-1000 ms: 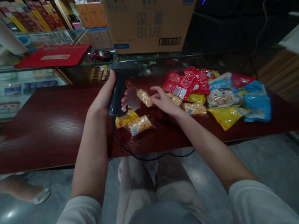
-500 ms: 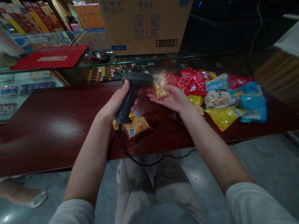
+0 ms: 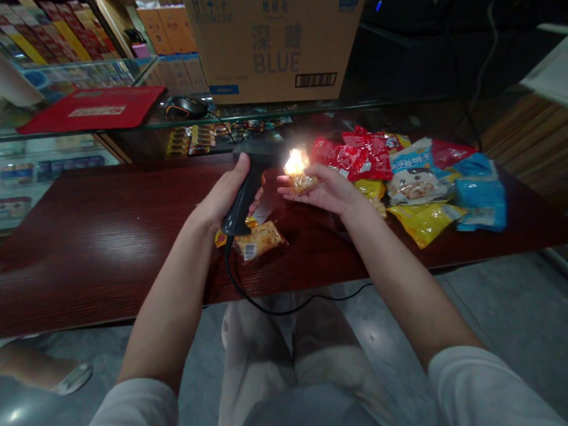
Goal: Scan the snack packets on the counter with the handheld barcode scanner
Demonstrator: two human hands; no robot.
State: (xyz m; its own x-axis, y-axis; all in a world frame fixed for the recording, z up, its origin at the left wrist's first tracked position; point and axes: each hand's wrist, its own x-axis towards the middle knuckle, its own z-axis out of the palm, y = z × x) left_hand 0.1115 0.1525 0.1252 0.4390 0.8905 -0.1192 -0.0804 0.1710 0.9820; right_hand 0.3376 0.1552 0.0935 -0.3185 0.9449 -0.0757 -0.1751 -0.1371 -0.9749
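My left hand (image 3: 225,198) is wrapped round the grip of a black corded barcode scanner (image 3: 251,182), its head pointing right. My right hand (image 3: 325,192) holds a small clear snack packet (image 3: 299,171) upright in front of the scanner head; a bright light glares on the packet. Under the scanner lie a similar snack packet with a barcode label (image 3: 259,241) and a yellow packet (image 3: 223,235), both on the dark red wooden table (image 3: 90,238).
A heap of red, yellow and blue snack bags (image 3: 411,180) lies on the table's right part. Behind stands a glass counter (image 3: 80,135) with a red mat (image 3: 93,109), a computer mouse (image 3: 183,107) and a cardboard box (image 3: 277,36). Someone's foot (image 3: 63,378) shows at bottom left.
My right hand picked a snack packet off the table and raised it to the scanner head. The scanner tilted toward it and its light now glares on the packet.
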